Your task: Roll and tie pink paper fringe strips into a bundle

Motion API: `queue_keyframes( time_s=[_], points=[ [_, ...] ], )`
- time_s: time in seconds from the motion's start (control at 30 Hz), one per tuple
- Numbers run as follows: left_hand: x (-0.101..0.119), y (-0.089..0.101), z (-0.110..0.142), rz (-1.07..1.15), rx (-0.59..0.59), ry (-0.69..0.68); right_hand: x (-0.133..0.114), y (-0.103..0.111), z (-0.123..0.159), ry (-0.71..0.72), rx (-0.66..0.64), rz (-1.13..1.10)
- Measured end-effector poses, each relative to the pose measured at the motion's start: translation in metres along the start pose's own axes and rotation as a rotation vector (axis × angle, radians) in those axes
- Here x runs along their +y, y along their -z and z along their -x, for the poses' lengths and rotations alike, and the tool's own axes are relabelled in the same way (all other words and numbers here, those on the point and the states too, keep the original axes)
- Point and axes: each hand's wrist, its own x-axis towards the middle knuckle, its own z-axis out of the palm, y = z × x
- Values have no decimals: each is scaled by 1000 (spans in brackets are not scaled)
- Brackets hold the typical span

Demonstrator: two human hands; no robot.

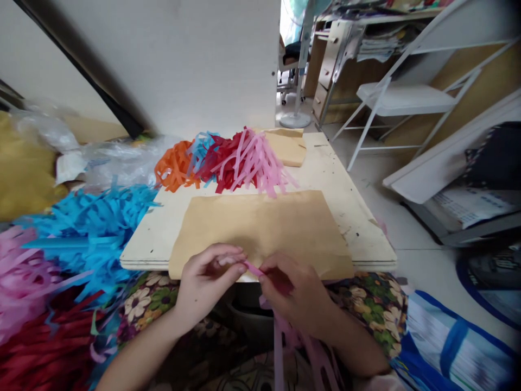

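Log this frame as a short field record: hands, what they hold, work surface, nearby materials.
left hand: left hand pinches one end of the pink paper strip
right hand: right hand pinches the same strip; more pink strips hang below it
surface: brown paper sheet on a small wooden table
on table: fringed paper pile, orange, blue, red, pink
left side: blue paper fringe
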Motion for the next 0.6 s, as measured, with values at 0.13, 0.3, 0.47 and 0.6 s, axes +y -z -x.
queue_keyframes(
  time_s=[0.13, 0.3, 0.47, 0.6],
  points=[
    [0, -1, 0, -8, -65, 11, 3, -6, -2, -2, 72, -69],
    [3, 0, 1, -11, -102, 19, 2, -12, -1, 1, 94, -167],
    [4, 1, 0, 77, -39, 51, -1, -6, 2, 19, 24, -182],
    [2, 0, -1, 147, -73, 92, -1, -2, 3, 26, -27, -180]
  ],
)
